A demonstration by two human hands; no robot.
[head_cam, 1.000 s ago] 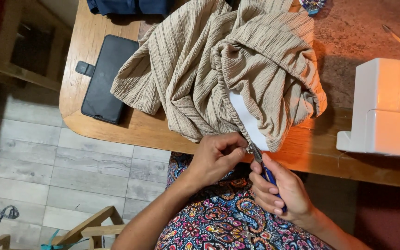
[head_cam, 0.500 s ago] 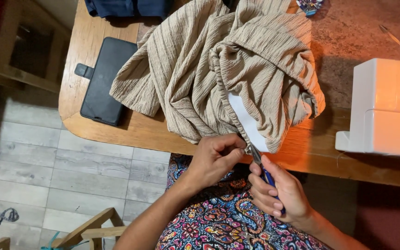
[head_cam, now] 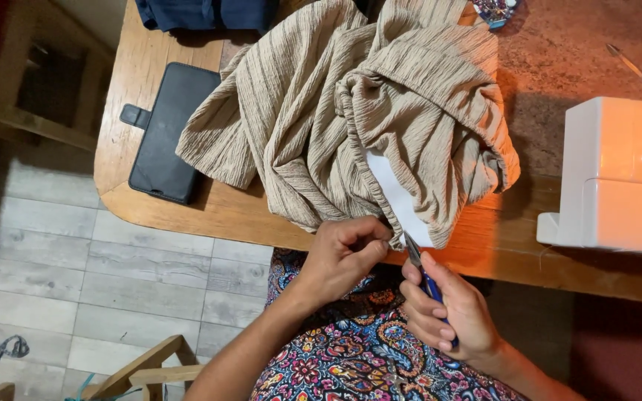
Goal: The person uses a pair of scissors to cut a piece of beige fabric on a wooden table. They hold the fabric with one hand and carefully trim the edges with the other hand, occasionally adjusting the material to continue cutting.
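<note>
Little is changing since the earlier frames: both hands are staying at the table edge, shifted only slightly. The left hand [head_cam: 343, 256] is pinching the gathered hem of the beige striped crinkled fabric [head_cam: 365, 111], which is lying heaped on the wooden table [head_cam: 150, 208]. The right hand [head_cam: 451, 315] is closed around a blue-handled seam ripper [head_cam: 426, 276], tip at the seam beside the white lining strip [head_cam: 399, 197]. Stitches seem to be getting picked; the next cut calls for taut cloth and a shallow tip.
</note>
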